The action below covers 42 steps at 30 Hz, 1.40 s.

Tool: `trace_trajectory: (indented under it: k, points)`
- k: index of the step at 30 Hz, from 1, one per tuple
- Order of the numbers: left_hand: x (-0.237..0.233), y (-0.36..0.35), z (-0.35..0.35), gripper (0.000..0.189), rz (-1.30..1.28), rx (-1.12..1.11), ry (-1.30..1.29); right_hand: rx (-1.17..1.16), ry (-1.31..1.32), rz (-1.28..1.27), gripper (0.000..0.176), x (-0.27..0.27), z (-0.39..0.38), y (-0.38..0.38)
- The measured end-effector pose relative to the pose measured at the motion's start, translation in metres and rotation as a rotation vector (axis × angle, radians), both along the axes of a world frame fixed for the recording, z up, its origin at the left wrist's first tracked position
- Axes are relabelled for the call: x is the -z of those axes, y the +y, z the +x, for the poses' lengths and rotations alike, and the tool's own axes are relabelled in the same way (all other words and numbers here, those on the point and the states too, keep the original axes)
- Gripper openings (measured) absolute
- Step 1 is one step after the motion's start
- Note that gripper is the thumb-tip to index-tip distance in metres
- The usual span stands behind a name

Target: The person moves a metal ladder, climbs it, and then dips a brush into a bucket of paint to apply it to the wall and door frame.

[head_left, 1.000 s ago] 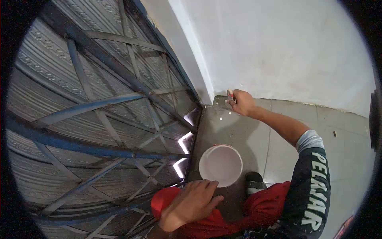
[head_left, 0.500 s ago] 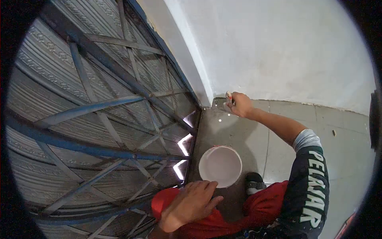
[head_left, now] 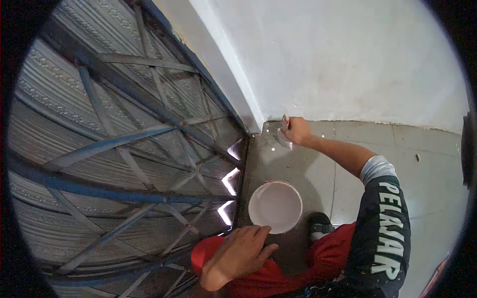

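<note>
My right hand [head_left: 299, 131] is closed round a paintbrush [head_left: 284, 138], low in the corner where the white wall meets the floor. The brush's pale handle, with some red on it, sticks up above my fist, and its whitish head points down toward the tiles. My left hand [head_left: 238, 256] lies over my red-trousered knee, fingers stretched out and holding nothing. Its fingertips overlap the near rim of a white bucket [head_left: 252, 208], which stands upright on the floor between my legs with whitish paint [head_left: 276, 204] inside.
A grey metal shutter behind a blue folding lattice gate [head_left: 124, 191] takes up the left side. White drops [head_left: 273, 149] spot the grey tile floor [head_left: 357, 164]. The white wall [head_left: 348, 64] rises ahead, and my shoe [head_left: 319, 226] is right of the bucket.
My right hand has turned slightly, and the brush head now shows lower and broader under it. My left hand and the bucket stay put, while the view has shifted a little.
</note>
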<state>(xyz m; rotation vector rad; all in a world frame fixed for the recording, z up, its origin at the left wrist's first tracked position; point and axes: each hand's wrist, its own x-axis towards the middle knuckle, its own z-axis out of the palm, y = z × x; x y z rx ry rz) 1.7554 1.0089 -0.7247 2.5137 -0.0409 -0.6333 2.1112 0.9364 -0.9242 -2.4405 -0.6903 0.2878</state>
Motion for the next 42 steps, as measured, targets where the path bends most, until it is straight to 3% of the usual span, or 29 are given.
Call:
trace_trajectory:
  k: [7, 9, 13, 14, 16, 18, 20, 21, 22, 23, 25, 26, 37, 42]
  points:
    - [0.003, 0.000, 0.001, 0.049, -0.001, -0.043, 0.024, 0.097, 0.052, 0.052, 0.031, 0.017, 0.009, -0.010]
    - [0.010, 0.000, -0.001, 0.047, -0.030, -0.055, -0.131, 0.132, 0.081, 0.072, 0.031, 0.014, 0.009, -0.011]
    - [0.027, 0.002, -0.005, 0.048, 0.006, -0.066, -0.228, 0.136, 0.155, 0.191, 0.044, 0.008, 0.015, -0.003]
    - [0.028, 0.000, -0.004, 0.047, -0.018, -0.082, -0.163, 0.151, 0.434, 0.304, 0.045, -0.009, 0.016, 0.000]
    - [0.031, 0.002, 0.000, 0.046, -0.020, -0.115, -0.158, 0.232, 0.558, 0.590, 0.015, -0.026, 0.018, 0.011]
    - [0.036, 0.005, 0.003, 0.048, 0.026, -0.063, 0.028, 0.121, 0.723, 0.677, 0.026, -0.039, 0.033, 0.014]
    - [0.045, -0.001, -0.009, 0.052, 0.042, -0.134, -0.108, 0.036, 0.922, 0.826, 0.019, -0.074, 0.025, 0.013]
    - [0.043, -0.006, -0.014, 0.056, 0.041, -0.187, -0.201, 0.007, 0.895, 0.830, 0.019, -0.088, 0.018, 0.015]
    - [0.008, -0.012, -0.004, 0.077, 0.036, -0.250, 0.092, -0.012, 0.989, 0.873, 0.018, -0.098, 0.012, 0.018]
    - [0.010, -0.009, -0.008, 0.077, 0.041, -0.257, 0.065, -0.028, 1.086, 0.911, 0.016, -0.103, 0.008, 0.019]
    - [0.019, 0.000, -0.019, 0.086, -0.301, -0.310, 0.151, -0.080, 1.076, 0.893, 0.016, -0.092, 0.010, 0.025]
    - [0.023, 0.001, -0.020, 0.086, -0.326, -0.298, 0.127, -0.110, 1.085, 0.870, 0.017, -0.086, 0.012, 0.027]
    - [0.031, -0.005, -0.028, 0.078, -0.175, -0.214, -0.035, -0.242, 1.001, 0.730, 0.018, -0.117, -0.031, 0.015]
    - [0.030, -0.008, -0.033, 0.074, -0.160, -0.195, -0.054, -0.276, 1.010, 0.688, 0.016, -0.106, -0.027, 0.015]
